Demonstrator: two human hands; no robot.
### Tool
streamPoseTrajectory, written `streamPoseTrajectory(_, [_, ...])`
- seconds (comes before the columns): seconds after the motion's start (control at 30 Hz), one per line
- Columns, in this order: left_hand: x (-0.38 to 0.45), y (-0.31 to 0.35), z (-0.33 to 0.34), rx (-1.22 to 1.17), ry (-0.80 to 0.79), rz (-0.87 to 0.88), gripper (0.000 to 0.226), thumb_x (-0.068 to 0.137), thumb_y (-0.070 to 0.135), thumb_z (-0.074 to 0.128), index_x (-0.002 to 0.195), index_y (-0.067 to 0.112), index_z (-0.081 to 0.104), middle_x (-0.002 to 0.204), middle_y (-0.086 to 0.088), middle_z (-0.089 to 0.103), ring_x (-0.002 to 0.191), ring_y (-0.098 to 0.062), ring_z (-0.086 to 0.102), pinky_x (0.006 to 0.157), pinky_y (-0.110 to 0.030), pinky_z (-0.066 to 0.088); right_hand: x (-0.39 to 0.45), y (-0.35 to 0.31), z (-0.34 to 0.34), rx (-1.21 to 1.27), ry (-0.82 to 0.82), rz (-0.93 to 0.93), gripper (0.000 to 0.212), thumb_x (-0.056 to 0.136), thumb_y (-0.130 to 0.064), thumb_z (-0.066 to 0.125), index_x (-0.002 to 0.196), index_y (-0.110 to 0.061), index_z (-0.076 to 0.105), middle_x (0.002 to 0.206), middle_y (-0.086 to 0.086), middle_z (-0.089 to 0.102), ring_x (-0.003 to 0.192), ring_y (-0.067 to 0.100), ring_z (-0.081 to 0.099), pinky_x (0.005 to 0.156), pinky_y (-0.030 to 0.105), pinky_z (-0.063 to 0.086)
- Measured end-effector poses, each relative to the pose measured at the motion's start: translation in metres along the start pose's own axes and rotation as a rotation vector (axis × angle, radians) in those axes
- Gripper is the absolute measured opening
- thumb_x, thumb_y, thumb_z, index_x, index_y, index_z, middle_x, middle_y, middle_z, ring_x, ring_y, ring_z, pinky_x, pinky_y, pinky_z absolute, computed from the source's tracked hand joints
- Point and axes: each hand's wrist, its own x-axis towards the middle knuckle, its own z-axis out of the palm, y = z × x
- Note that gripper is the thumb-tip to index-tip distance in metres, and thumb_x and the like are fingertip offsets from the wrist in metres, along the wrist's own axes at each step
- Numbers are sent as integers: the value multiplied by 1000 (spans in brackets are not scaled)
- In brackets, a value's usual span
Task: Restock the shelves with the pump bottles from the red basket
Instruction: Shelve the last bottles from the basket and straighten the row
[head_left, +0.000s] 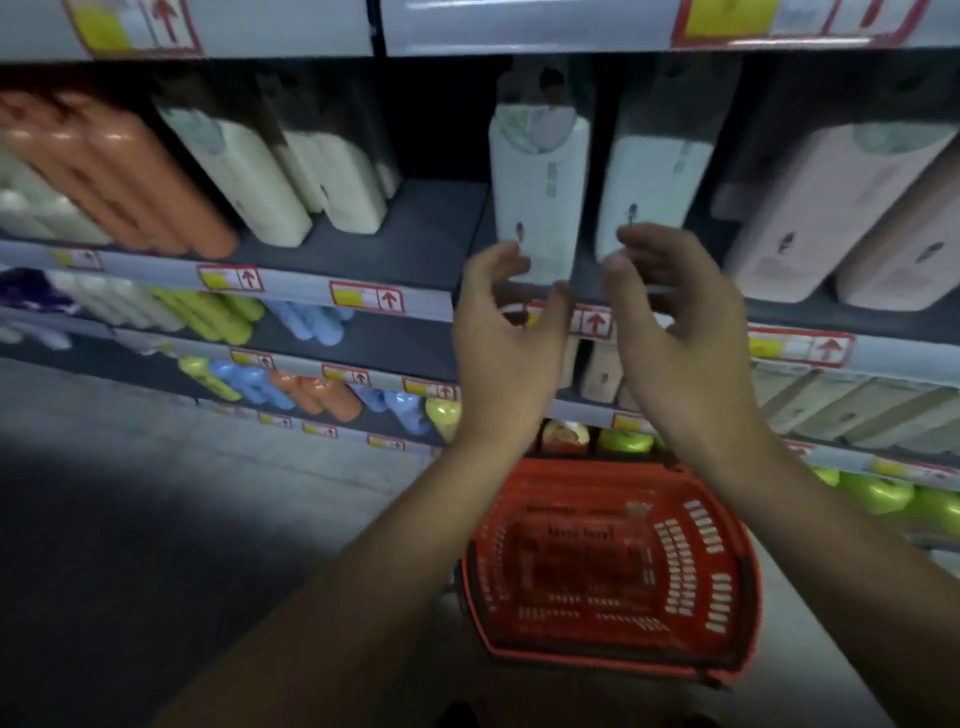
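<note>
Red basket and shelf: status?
Both hands open, holding nothing, near two white bottles on shelf. Red basket looks empty. Nothing blocking.

A bare stretch of dark shelf (415, 228) opens ahead of me, between the cream bottles (332, 176) on its left and the white pump bottle (537, 192) on its right. A narrow gap parts that bottle from the second white one (654, 192); pink bottles (810, 218) block the far right.
</note>
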Motion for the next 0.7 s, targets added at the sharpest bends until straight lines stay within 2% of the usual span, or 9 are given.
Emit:
streamPoseTrajectory(0.07, [6,-22,15,33,85,4,46,89,14,75,130,14,55,122,-1,65,106,-10,64,91,-31,57,5,23,5,-42,33,15,28,105,-34,56,128,-19,63,112,-8,66,105,1,62,89,26,52])
streamPoseTrajectory(0.13, [18,-38,28,86,146,15,59,87,19,78,138,13,49,130,-3,57,113,-10,59,91,-19,53,11,42,11,-46,65,19,29,104,-36,55,128,-21,63,115,-7,65,112,11,61,93,36,52])
streamPoseTrajectory(0.17, [26,-44,34,130,168,19,69,85,23,80,143,11,45,135,-4,52,120,-13,55,94,-19,51,15,49,13,-47,83,9,30,104,-37,55,128,-21,63,116,-8,64,114,14,61,94,40,52])
streamPoseTrajectory(0.23, [42,-52,46,209,182,26,86,82,30,82,151,8,36,143,-6,43,134,-22,46,106,-34,47,21,58,17,-51,114,-4,32,103,-37,54,127,-19,64,118,-9,62,117,17,59,95,41,52])
streamPoseTrajectory(0.3, [55,-56,58,219,169,17,92,80,34,83,153,7,33,145,-8,41,137,-25,44,110,-42,45,24,65,18,-32,136,7,32,103,-37,54,128,-19,63,118,-8,61,118,17,58,96,38,51])
streamPoseTrajectory(0.43, [67,-62,77,275,218,45,75,73,34,82,136,11,49,126,-5,53,121,-24,51,99,-45,47,22,72,15,-10,132,42,27,102,-34,57,126,-22,64,115,-13,61,119,12,56,97,26,48])
streamPoseTrajectory(0.57, [76,-64,86,298,236,60,66,73,37,81,128,13,52,121,-3,56,115,-24,51,95,-43,47,21,80,6,-45,139,39,27,99,-36,57,122,-24,65,107,-27,55,114,10,57,90,17,45])
streamPoseTrajectory(0.7, [82,-65,87,299,212,91,66,74,36,82,128,12,53,121,-3,56,116,-23,52,96,-42,48,23,85,-3,-44,121,66,27,101,-32,60,125,-22,65,111,-18,60,113,9,58,88,14,46])
